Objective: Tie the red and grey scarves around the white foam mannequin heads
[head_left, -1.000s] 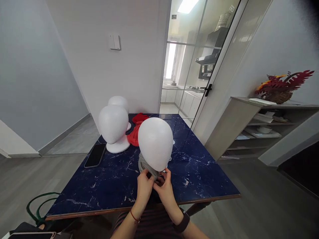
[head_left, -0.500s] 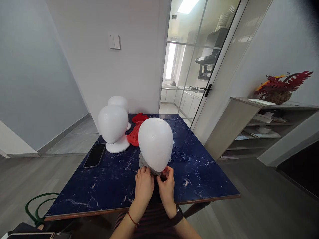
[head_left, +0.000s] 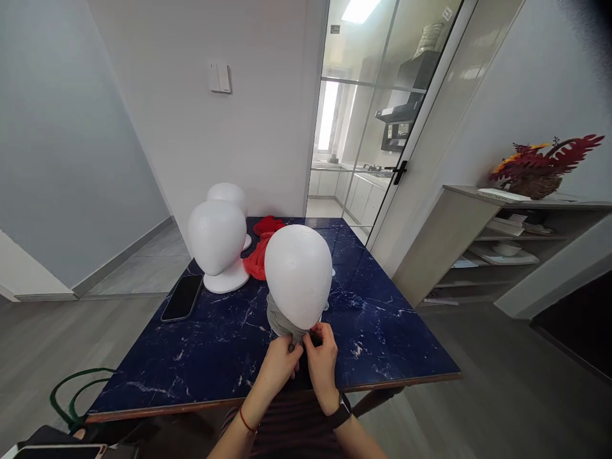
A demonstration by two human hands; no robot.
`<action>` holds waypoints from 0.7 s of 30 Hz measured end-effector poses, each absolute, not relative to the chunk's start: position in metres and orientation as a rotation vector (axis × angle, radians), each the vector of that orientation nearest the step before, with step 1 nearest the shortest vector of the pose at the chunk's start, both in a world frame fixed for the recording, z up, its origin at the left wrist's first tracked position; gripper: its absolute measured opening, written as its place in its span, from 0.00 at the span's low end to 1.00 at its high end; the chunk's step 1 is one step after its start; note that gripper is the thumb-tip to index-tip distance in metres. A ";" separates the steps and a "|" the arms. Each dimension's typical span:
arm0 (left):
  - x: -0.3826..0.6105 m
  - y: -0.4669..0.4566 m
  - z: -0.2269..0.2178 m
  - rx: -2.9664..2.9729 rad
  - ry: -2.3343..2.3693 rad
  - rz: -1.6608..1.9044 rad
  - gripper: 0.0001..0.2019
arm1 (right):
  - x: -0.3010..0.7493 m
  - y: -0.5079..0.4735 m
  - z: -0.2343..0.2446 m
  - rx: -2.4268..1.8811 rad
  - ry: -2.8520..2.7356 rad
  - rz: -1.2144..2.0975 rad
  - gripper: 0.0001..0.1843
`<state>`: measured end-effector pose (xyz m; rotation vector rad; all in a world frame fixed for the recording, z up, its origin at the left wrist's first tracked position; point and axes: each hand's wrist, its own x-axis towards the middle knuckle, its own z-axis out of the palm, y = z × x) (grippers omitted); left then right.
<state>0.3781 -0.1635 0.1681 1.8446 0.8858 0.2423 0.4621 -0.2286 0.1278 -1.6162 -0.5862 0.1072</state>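
Observation:
A white foam mannequin head [head_left: 298,274] stands near the front middle of the table, its smooth rounded top toward me. Grey cloth, perhaps a scarf, [head_left: 278,317] wraps around its neck, gathered at the front below the chin. My left hand [head_left: 280,363] is closed on the gathered front of the grey cloth, thumb and fingers pinching it. Close beside it, my right hand [head_left: 322,357] also pinches the cloth under the chin; its fingertips are partly hidden. The lower neck and base of the head are hidden behind my hands and the cloth.
Two more white foam heads, a front one [head_left: 217,236] and a rear one [head_left: 228,193], stand at the left. Red cloth [head_left: 261,252] lies crumpled between them and the middle head. A phone [head_left: 182,298] rests on the blue marbled table [head_left: 191,363]. A shelf [head_left: 473,239] is at right.
My left hand has turned and drawn slightly down toward me, pulling the grey cloth together at the front, so more of it shows. My right hand has barely moved.

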 end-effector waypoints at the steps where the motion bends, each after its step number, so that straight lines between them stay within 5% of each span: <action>1: 0.378 -0.166 0.167 1.864 0.897 0.204 0.10 | 0.463 -0.229 0.127 -1.610 -0.580 0.136 0.02; 9: 0.379 -0.167 0.168 2.476 1.162 0.073 0.14 | 0.463 -0.229 0.124 -1.545 -0.516 0.278 0.07; 21: 0.350 -0.140 0.160 2.103 0.871 0.348 0.11 | 0.457 -0.238 0.130 -1.550 -0.643 0.034 0.05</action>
